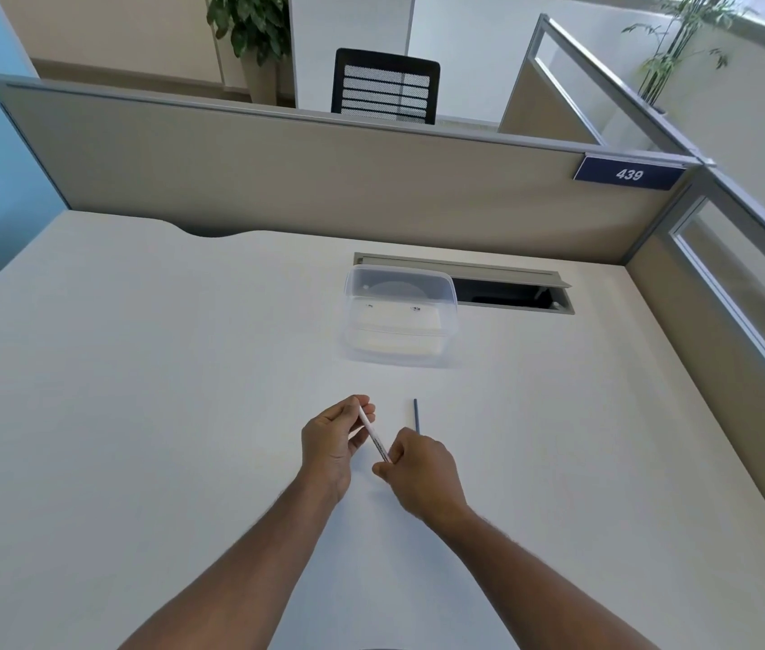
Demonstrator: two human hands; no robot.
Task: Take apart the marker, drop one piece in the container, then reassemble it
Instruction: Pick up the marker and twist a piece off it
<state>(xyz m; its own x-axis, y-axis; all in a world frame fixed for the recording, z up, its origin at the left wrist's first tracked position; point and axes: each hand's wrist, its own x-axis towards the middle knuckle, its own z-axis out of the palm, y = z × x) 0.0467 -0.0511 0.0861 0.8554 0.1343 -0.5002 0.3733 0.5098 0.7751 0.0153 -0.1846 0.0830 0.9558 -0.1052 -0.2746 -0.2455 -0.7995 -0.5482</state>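
Note:
A slim white marker barrel (pixel 375 437) slants between both hands above the desk. My left hand (pixel 333 444) pinches its upper end with fingertips. My right hand (pixel 420 471) grips its lower end, which is hidden in the fingers. A thin dark blue stick, a piece of the marker (pixel 416 415), lies on the desk just beyond my right hand, its near end hidden behind the knuckles. A clear plastic container (pixel 400 315) stands open further back, with nothing visible inside.
The white desk (pixel 136 391) stretches wide on both sides. An open cable slot (pixel 512 295) sits behind the container at the desk's back edge. Beige partition walls (pixel 277 180) close the back and right; a sign reads 439 (pixel 629 175).

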